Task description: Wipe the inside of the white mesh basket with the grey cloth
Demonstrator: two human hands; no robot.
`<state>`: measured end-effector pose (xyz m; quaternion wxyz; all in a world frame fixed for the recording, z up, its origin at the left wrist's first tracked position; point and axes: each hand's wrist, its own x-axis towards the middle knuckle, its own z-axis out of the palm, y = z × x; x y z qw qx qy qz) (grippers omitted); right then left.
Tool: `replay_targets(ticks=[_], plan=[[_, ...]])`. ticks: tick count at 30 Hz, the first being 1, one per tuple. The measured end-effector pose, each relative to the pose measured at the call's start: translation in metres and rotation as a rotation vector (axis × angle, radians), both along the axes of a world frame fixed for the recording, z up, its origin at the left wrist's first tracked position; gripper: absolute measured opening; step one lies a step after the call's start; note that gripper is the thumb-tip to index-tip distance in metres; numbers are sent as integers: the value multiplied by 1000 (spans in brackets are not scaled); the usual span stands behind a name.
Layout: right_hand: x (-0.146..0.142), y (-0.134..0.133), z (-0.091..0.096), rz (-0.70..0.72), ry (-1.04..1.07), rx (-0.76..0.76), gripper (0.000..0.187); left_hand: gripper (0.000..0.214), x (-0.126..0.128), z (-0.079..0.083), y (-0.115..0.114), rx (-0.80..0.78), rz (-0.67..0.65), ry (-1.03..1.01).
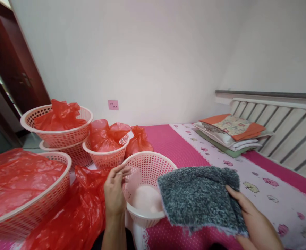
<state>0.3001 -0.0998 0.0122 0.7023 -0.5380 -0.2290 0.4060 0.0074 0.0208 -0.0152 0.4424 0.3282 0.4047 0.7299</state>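
Note:
My left hand (115,192) grips the near left rim of a small pink perforated basket (150,163), fingers curled over the edge. The basket is tilted toward me and shows a pale solid bottom. My right hand (254,218) holds a grey fluffy cloth (200,196) by its right edge, thumb on top. The cloth overlaps the basket's right rim. Both rest above a pink bed cover.
Several pink baskets (56,133) with red plastic bags (59,114) stand at the left, one large basket (51,194) nearest. A loose red bag (75,215) lies beside my left arm. Folded bedding (231,133) sits at the far right by a slatted headboard (285,132).

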Motion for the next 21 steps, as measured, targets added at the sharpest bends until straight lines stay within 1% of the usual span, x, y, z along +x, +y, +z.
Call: replay_targets(ticks=[1, 2, 4, 7, 8, 10, 12, 15, 17, 19, 21], plan=[[1, 0, 0, -12, 45, -32, 37, 30, -8, -5, 6, -13, 95, -1], [2, 0, 1, -22, 107, -73, 39, 28, -15, -10, 10, -27, 155, -5], [1, 0, 2, -33, 183, -131, 44, 28, -29, -15, 14, -33, 195, -26], [-1, -1, 0, -23, 147, -150, 47, 34, -41, -12, 11, 0, 186, -10], [-1, -1, -1, -16, 116, -155, 48, 38, -42, -9, 8, 10, 171, 18], [-3, -1, -2, 8, 58, -163, 50, 43, -37, -1, 0, 20, 93, 98], [-5, -3, 0, 53, 19, -158, 53, 47, -24, 8, -11, 37, -43, 191], [-11, -6, 5, 173, -8, -121, 55, 50, 2, 21, -29, 96, -301, 312], [-15, -8, 10, 256, -14, -100, 57, 58, 16, 28, -41, 136, -513, 330], [-18, -8, 17, 308, -25, -92, 59, 67, 24, 33, -51, 138, -768, 327], [-21, -5, 25, 338, -85, -81, 59, 65, 27, 35, -56, 90, -1002, 320]])
